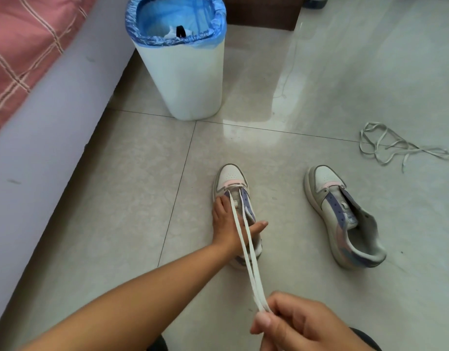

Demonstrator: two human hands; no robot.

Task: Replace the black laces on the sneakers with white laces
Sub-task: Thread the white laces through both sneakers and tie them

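Observation:
Two white sneakers with purple and pink trim stand on the tiled floor, toes pointing away. My left hand (pixel 227 222) rests on the left sneaker (pixel 231 177) and holds it down, fingers spread over its side. A white lace (pixel 246 239) runs through that shoe's lowest eyelets, and both of its strands stretch back to my right hand (pixel 300 323), which pinches them together. The right sneaker (pixel 344 219) has no lace in it. A second white lace (pixel 395 146) lies loose on the floor at the far right.
A white waste bin (pixel 193 72) with a blue liner stands beyond the left sneaker, with scraps and something black inside. A bed edge (pixel 41 122) with a pink checked cover runs along the left. Dark wooden furniture (pixel 263 11) stands at the back.

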